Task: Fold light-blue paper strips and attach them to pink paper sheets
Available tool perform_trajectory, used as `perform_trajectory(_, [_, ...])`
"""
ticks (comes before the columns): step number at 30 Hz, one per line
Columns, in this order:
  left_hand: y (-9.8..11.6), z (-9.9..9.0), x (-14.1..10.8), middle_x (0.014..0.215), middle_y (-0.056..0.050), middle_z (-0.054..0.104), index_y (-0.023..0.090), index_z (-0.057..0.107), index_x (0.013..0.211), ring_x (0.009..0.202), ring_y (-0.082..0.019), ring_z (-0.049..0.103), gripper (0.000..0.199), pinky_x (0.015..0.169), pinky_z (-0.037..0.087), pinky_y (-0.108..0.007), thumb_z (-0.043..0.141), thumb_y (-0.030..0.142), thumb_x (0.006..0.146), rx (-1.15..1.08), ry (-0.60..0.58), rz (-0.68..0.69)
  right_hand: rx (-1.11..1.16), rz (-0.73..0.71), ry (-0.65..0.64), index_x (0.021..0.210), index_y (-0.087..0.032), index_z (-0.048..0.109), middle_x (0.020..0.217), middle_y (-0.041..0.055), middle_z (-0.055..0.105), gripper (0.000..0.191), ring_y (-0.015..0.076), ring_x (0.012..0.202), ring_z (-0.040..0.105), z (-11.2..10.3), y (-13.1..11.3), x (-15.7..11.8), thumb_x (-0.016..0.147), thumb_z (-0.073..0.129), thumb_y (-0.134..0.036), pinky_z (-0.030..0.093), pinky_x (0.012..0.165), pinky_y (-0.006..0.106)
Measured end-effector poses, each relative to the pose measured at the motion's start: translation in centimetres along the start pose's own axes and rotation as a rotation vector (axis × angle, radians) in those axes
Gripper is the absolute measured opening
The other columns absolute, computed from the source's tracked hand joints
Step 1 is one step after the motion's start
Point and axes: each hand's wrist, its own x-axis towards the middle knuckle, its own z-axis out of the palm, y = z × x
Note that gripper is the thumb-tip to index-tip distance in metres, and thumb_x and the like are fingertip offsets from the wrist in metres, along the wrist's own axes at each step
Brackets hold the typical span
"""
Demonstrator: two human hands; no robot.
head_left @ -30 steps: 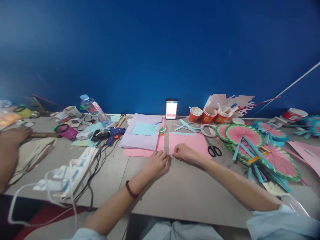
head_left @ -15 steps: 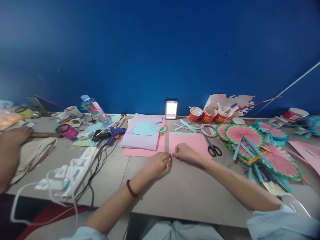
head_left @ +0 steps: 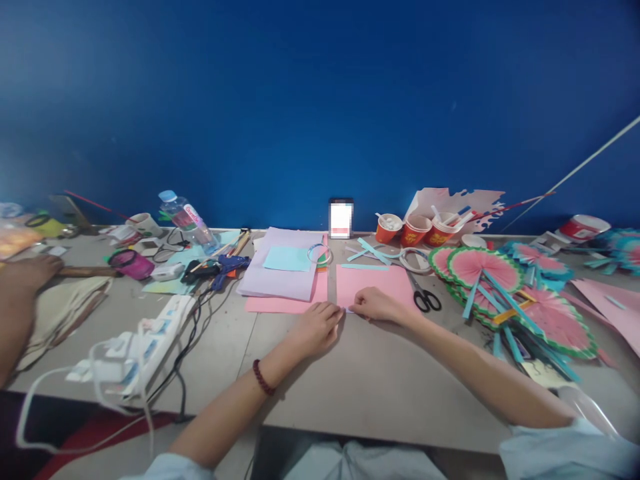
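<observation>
A pink sheet of paper lies flat on the table, a light blue strip along its far edge. My left hand rests at its near left corner, fingers bent and pressed together on the paper's edge. Just to the right, my right hand is closed in a pinch on the same near edge. Between the fingertips a thin pale lilac sliver shows; the fingers hide most of it. Scissors with black handles lie beside the sheet's right edge.
Left of the sheet is a stack of lilac paper. Beyond are a phone and paper cups. Pink-and-green paper fans lie right; a blue glue gun, power strip and another person's hand are left.
My right hand has shifted slightly right along the near edge, and a lilac sliver now shows between my hands. My left hand stays nearly in place. The view has moved a little.
</observation>
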Motion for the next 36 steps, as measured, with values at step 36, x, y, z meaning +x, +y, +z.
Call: perform_trajectory(36, [0.5,-0.5,0.2,0.107,-0.009,0.056,0.017,0.047,0.13,0.101,-0.025,0.05,0.04,0.09,0.042,-0.04,0.044,0.02,0.09,0.066,-0.13,-0.013,-0.018,0.042,0.002,0.054,-0.018,0.055,0.049,0.0013,0.061,0.029,0.0126,0.048,0.056,-0.7,1.1,-0.3,0.075,0.06,-0.038,0.039,0.051,0.022])
